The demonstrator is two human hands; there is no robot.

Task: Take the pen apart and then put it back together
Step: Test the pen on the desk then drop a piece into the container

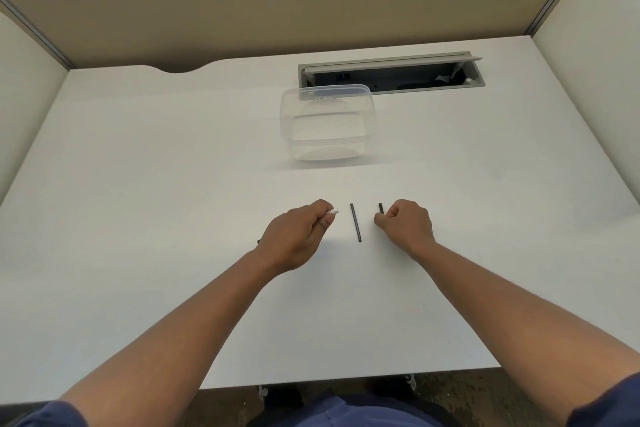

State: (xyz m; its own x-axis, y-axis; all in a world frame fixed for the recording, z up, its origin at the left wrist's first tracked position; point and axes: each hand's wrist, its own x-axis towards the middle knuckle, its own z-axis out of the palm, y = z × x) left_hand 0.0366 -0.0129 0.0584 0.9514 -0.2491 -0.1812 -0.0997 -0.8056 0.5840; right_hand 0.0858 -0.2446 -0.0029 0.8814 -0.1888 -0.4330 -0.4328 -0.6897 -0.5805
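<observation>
A thin black pen refill (355, 222) lies on the white desk (173, 166) between my two hands, pointing away from me. My left hand (294, 236) is closed around a pen part; its white end (333, 210) pokes out past the fingertips and a dark tip shows at the heel of the hand. My right hand (407, 224) pinches a short black pen part (380, 208) at its lower end, with the piece resting on or just above the desk. Most of both held parts is hidden by the fingers.
A clear plastic container (327, 123) with its lid stands beyond the hands. Behind it an open grey cable tray (391, 74) is set into the desk. Partition walls enclose the desk at the back and on both sides.
</observation>
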